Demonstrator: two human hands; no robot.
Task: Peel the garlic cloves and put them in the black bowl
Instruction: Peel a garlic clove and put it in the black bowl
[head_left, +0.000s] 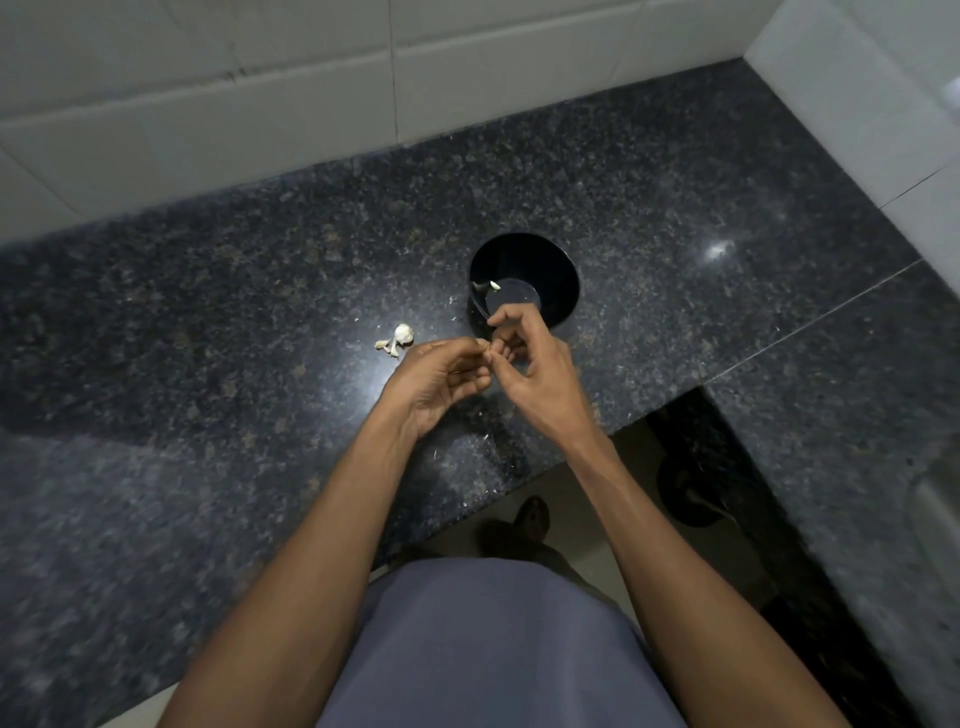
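Observation:
The black bowl (550, 270) stands on the dark granite counter (208, 322), with one peeled clove (495, 285) lying inside near its left wall. Just in front of the bowl my left hand (441, 379) and my right hand (530, 364) meet, fingers curled together. A small garlic clove (484, 347) is pinched between their fingertips and is mostly hidden. To the left of my hands the rest of the garlic bulb (402, 334) lies on the counter with loose skin pieces (384, 345) beside it.
White tiled walls (311, 104) close off the counter at the back and right. The counter's front edge steps inward at the right, above the floor and my foot (532, 517). Tiny skin flakes (435, 454) dot the counter near my wrists.

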